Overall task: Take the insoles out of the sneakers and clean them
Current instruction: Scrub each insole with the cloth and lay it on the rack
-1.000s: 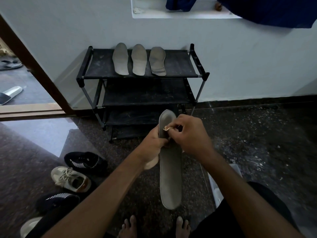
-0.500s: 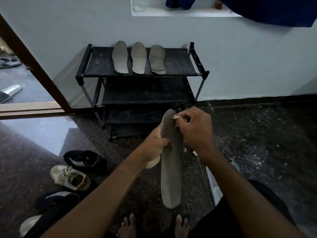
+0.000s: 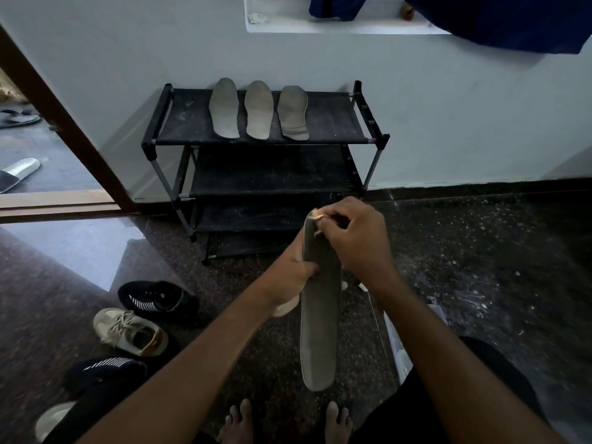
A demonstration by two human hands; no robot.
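Dark floor (image 3: pixel 480 267): left hand (image 3: pixel 294 270) grips insole (image 3: pixel 318 331) midway (right hand (image 3: pixel 358 238) pinches top)

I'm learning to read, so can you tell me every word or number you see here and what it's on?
No text here can be read.
Black sneaker: small pale marks on its side, too blurred to read.
Held insole: no print shows.

left hand (image 3: pixel 294 267) grips a grey insole (image 3: pixel 320 315) upright; right hand (image 3: pixel 355 238) pinches a small cloth (image 3: pixel 315 215) at its top; three insoles (image 3: pixel 258 110) lie on the rack (image 3: pixel 320 123).
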